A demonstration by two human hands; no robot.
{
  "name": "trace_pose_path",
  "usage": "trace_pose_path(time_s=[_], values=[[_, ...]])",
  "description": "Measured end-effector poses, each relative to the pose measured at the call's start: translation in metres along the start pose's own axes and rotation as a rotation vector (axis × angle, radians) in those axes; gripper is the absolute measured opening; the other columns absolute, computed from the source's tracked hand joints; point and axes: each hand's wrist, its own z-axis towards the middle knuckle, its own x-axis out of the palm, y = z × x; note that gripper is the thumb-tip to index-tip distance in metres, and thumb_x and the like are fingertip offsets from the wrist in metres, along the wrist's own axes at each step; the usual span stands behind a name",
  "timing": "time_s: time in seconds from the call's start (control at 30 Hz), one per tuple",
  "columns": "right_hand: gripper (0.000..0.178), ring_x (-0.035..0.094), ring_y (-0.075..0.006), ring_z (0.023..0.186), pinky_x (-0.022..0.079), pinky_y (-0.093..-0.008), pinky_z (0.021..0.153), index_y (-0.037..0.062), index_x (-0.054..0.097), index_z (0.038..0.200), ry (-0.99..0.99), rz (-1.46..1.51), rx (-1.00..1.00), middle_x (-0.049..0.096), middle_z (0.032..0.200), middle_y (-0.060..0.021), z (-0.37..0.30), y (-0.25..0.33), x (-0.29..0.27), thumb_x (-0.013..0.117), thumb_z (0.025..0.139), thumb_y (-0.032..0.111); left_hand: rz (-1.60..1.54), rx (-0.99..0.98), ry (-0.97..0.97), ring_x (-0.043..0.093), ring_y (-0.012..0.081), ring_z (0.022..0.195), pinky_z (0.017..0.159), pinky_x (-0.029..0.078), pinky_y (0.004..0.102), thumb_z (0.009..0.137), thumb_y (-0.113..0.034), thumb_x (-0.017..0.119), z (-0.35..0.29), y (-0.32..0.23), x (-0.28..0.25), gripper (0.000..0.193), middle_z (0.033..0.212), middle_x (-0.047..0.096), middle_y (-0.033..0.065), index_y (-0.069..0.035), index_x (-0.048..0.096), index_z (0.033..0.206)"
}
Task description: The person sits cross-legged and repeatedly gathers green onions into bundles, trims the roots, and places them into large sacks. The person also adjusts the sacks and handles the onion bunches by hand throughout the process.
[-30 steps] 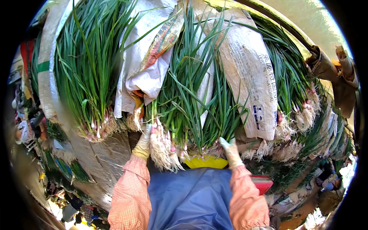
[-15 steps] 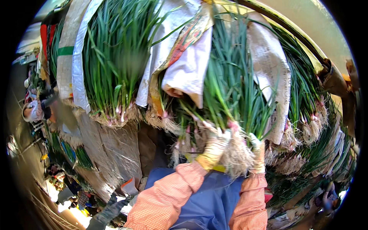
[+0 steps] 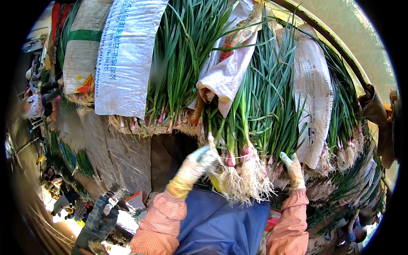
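Observation:
A thick row of green garlic plants [image 3: 272, 85] stands in front of me, leaves up, with pinkish bulbs and long pale roots [image 3: 255, 178] hanging toward my lap. My left hand [image 3: 197, 163], in a pale yellowish glove, is at the left side of these roots, beside one slender bulb. Motion smears its fingers, so its grip is unclear. To the right of the root clump, my right hand [image 3: 293, 170], gloved too, points upward with thumb and fingers apart. It is next to the lower leaves and holds nothing visible.
White woven sacks [image 3: 127, 59] separate the bundles of leaves, with another sack [image 3: 312, 97] at the right. A curved rim [image 3: 335, 44] runs along the far side. Blue cloth [image 3: 216, 225] covers my lap. A brown sheet [image 3: 123, 148] lies left; people [image 3: 34, 104] are farther off.
My left hand has moved left and my right hand slightly right, so they are farther apart. The root clump hangs between them, and the view has shifted leftward.

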Motion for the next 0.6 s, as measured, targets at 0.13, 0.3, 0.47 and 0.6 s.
trace_pose_path(time_s=[0.13, 0.3, 0.47, 0.6], values=[[0.049, 0.062, -0.0235, 0.103, 0.045, -0.0329, 0.091, 0.0023, 0.055, 0.125, -0.051, -0.232, -0.030, 0.065, 0.112, -0.0155, -0.022, 0.044, -0.018, 0.067, 0.086, 0.030, 0.119, 0.101, -0.184, 0.063, 0.0100, 0.072, 0.060, 0.048, 0.0203, 0.094, -0.044, 0.052, -0.011, -0.044, -0.049, 0.050, 0.097, 0.068, 0.0087, 0.001, 0.061, 0.114], [0.058, 0.061, -0.0233, 0.105, 0.046, -0.0334, 0.090, 0.0044, 0.049, 0.132, -0.093, -0.121, -0.049, 0.063, 0.115, -0.0162, -0.010, 0.042, -0.002, 0.068, 0.084, 0.032, 0.202, 0.164, -0.232, 0.045, 0.0301, 0.126, 0.106, 0.033, 0.0428, 0.091, -0.056, 0.050, 0.029, -0.046, -0.022, 0.075, 0.135, 0.047, 0.0204, 0.003, 0.041, 0.136], [0.080, 0.057, -0.0269, 0.110, 0.043, -0.0355, 0.095, 0.0047, 0.038, 0.137, -0.227, 0.122, -0.102, 0.059, 0.122, -0.0183, 0.023, 0.031, 0.041, 0.077, 0.076, 0.038, 0.174, 0.334, -0.255, 0.035, 0.0204, 0.127, 0.103, 0.033, 0.0295, 0.075, -0.033, 0.080, 0.095, -0.024, 0.062, 0.109, 0.147, 0.027, 0.0131, 0.000, 0.008, 0.149], [0.051, 0.055, -0.0181, 0.102, 0.043, -0.0328, 0.091, 0.0043, 0.051, 0.126, -0.002, 0.742, -0.154, 0.061, 0.115, -0.0062, 0.008, 0.068, 0.055, 0.072, 0.082, 0.019, -0.039, 0.240, -0.244, 0.047, 0.0205, 0.115, 0.093, 0.044, 0.0333, 0.077, -0.017, 0.078, 0.122, 0.014, 0.033, 0.102, 0.138, 0.039, 0.0119, -0.007, 0.007, 0.150]])
